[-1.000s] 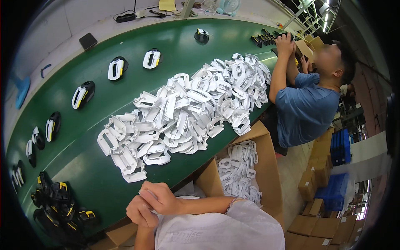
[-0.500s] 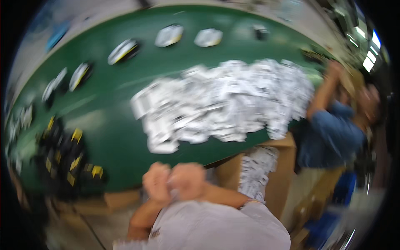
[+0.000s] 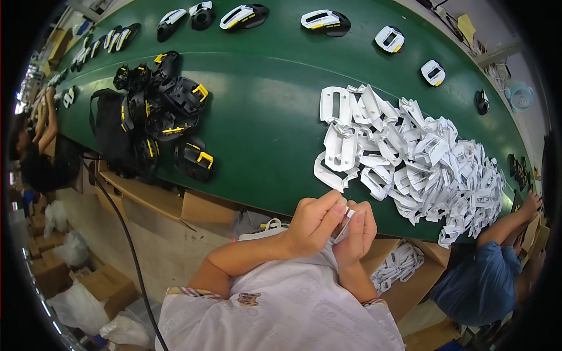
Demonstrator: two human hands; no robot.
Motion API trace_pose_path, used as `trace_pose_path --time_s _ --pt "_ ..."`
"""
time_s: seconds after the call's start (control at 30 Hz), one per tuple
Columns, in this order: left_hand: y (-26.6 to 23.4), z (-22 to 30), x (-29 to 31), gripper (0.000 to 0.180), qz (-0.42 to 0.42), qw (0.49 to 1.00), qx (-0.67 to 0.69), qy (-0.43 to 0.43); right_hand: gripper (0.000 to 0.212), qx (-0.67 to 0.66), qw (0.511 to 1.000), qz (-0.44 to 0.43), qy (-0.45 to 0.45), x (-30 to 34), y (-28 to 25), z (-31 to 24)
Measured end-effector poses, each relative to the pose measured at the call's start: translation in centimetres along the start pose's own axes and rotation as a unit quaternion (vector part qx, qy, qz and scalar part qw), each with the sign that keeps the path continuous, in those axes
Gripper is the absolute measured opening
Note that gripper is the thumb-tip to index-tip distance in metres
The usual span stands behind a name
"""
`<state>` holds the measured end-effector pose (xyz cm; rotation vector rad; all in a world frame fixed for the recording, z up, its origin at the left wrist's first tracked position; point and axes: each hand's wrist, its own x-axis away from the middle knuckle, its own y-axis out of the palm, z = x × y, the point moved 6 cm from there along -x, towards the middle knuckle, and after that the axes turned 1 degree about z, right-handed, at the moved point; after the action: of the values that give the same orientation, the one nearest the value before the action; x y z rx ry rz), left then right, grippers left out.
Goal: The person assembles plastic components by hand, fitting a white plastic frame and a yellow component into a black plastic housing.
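Close to my chest, at the table's near edge, my left hand (image 3: pixel 316 223) and my right hand (image 3: pixel 356 235) pinch a small white plastic part (image 3: pixel 345 221) between them. Fingers hide most of its shape. Just beyond my hands and to the right lies a heap of white plastic frames (image 3: pixel 433 158), each with a slot-like opening. Farther left, black plastic shells (image 3: pixel 175 111) with yellow clips are piled on the green table (image 3: pixel 257 117).
White-and-black pieces with yellow strips (image 3: pixel 243 17) stand in a row along the far side. An open cardboard box (image 3: pixel 404 266) of white parts sits below the edge at right. A co-worker in blue (image 3: pixel 480 281) works at right; another person (image 3: pixel 41 146) is far left.
The view has swung left and sharpened, so the white heap sits farther right and the black shells nearer the middle. My hands stay together at my chest; the white part now shows.
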<state>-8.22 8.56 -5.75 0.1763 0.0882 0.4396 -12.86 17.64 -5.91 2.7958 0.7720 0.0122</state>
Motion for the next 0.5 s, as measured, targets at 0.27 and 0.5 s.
trace_pose_path --time_s 0.27,0.5 --pt "0.7 1.1 0.0 0.02 -0.004 0.995 -0.077 0.062 0.033 -0.004 0.999 0.027 -0.022 0.6 -0.9 0.4" --pt "1.7 2.6 0.3 0.017 0.003 0.975 -0.174 0.14 0.036 0.033 0.998 0.027 -0.053 0.8 -1.1 -0.5"
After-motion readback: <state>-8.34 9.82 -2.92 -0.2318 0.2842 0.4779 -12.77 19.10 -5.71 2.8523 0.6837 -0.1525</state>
